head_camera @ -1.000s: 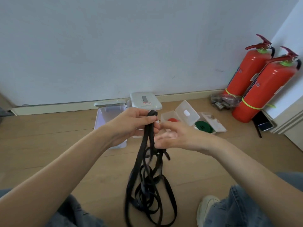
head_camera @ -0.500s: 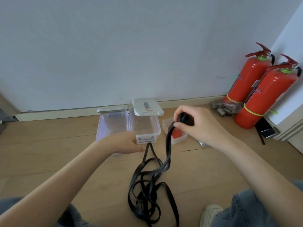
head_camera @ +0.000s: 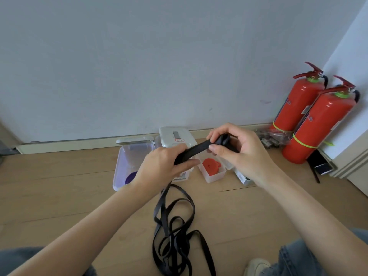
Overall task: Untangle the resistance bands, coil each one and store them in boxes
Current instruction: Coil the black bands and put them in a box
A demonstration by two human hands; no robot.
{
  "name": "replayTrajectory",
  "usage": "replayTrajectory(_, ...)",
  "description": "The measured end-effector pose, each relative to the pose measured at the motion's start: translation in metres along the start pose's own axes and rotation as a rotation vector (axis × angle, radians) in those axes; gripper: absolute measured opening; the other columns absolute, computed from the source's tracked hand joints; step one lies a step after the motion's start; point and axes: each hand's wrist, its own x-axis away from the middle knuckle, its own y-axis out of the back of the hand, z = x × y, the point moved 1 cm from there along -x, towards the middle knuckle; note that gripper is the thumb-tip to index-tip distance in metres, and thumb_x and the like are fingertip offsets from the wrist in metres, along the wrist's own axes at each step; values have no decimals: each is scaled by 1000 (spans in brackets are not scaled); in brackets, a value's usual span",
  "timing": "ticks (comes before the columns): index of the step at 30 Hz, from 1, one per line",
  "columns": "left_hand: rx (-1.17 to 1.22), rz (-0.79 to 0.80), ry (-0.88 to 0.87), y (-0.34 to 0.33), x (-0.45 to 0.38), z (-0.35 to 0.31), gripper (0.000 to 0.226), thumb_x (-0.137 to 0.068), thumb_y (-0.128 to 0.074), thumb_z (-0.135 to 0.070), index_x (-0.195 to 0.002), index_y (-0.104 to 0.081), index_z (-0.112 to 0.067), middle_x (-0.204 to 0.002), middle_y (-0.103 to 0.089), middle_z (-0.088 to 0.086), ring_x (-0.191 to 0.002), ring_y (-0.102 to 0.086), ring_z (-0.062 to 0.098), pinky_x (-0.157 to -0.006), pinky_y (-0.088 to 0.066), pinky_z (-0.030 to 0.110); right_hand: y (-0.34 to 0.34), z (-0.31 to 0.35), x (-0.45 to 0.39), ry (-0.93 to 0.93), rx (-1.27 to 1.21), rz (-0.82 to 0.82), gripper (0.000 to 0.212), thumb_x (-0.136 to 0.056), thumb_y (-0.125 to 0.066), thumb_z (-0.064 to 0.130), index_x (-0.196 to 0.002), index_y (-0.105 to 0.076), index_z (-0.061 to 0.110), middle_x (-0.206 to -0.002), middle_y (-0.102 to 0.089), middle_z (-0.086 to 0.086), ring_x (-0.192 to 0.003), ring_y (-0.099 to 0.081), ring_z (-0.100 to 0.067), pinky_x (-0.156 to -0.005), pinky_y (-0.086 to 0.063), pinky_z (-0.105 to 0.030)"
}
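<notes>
The wooden floor (head_camera: pixel 59 196) carries everything, with a pale wall at the far side and two red fire extinguishers (head_camera: pixel 310 116) standing at the far right, well apart from the work. Near the baseboard sit the open clear boxes: the left one (head_camera: pixel 127 162) shows a purple coil (head_camera: pixel 131 177) in its near corner, the small one (head_camera: pixel 214 174) right of centre holds an orange coil (head_camera: pixel 210 165), and a white-lidded box (head_camera: pixel 175 136) stands between them, so at least two bands look stored already. The black resistance band (head_camera: pixel 173 236) is the one in hand: most of it lies in loose, overlapping loops on the near floor, apparently still tangled, while its upper end rises to the hands. The left hand (head_camera: pixel 165 166) grips the flat strap with fingers curled round it, and the right hand (head_camera: pixel 235 148) pinches a small rolled start of a coil between thumb and fingers. Judging by this, coiling has just begun; the long tail remains to be fed through, freed of crossings, wound and boxed. The crossed loops on the floor could snag as they are drawn up. A pale shoe (head_camera: pixel 256 265) rests nearby.
</notes>
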Motion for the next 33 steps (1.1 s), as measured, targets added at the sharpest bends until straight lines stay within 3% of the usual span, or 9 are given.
replayTrajectory(3,103,43,-21,6,-2,-2,44,-78,-54,-52,-78,-55,-8,-57,-60,0,-51,-50,11,-49,-37,16,4,0,-2,-19,-7,7,16,-84,-65,5,-89,-62,20,-93,-67,1,-85,-67,-12,-88,-52,-43)
replayTrajectory(7,297,90,51,3,0,-4,10,-83,-68,-24,-86,-58,-25,-77,-70,-2,-74,-65,12,-74,-53,28,5,2,-2,-22,52,65,22,-84,-66,9,-98,-64,26,-94,-65,15,-88,-64,-5,-86,-50,-21)
replayTrajectory(10,431,120,94,-2,0,-5,21,-82,-69,-19,-81,-57,-37,-75,-66,-19,-77,-62,-4,-75,-50,13,4,3,-1,-31,91,89,23,-83,-65,7,-89,-63,29,-87,-63,17,-84,-59,1,-76,-43,-9)
replayTrajectory(16,357,279,95,-23,4,-12,24,-86,-63,-25,-70,-48,-33,-61,-56,-15,-57,-54,-7,-60,-42,7,-1,2,1,-67,27,106,19,-80,-68,6,-83,-65,25,-78,-63,19,-75,-58,3,-70,-44,-16)
replayTrajectory(19,430,376,161,-28,5,-14,23,-83,-65,-35,-67,-55,-21,-60,-65,-4,-59,-60,11,-60,-48,21,1,4,0,-81,-10,192,17,-77,-68,9,-83,-65,24,-81,-64,25,-82,-59,5,-75,-45,-14)
replayTrajectory(21,560,397,193,-25,4,-15,21,-81,-66,-37,-64,-56,-30,-53,-64,-5,-53,-61,17,-59,-50,24,5,3,-1,-83,97,215,21,-77,-68,5,-80,-64,25,-76,-63,21,-73,-57,4,-70,-45,-13)
replayTrajectory(26,641,407,181,-19,1,-14,12,-82,-53,-50,-70,-57,-49,-38,-46,-8,-33,-41,4,-44,-41,15,10,-1,-2,-49,324,103,21,-75,-66,2,-74,-61,23,-73,-62,9,-68,-55,-3,-61,-43,-14)
replayTrajectory(30,615,548,232,-23,10,-9,28,-95,-45,-34,-70,-47,-21,-45,-55,-6,-38,-49,5,-50,-43,15,22,-7,-3,-54,254,-94,23,-74,-65,0,-72,-62,23,-73,-63,9,-72,-56,-1,-63,-42,-8)
replayTrajectory(33,397,514,228,-17,8,-2,29,-96,-44,-29,-68,-45,-19,-46,-53,-10,-42,-48,0,-54,-44,17,25,-16,-4,-113,283,-171,23,-75,-63,-2,-74,-61,21,-73,-60,10,-68,-53,1,-60,-39,-4)
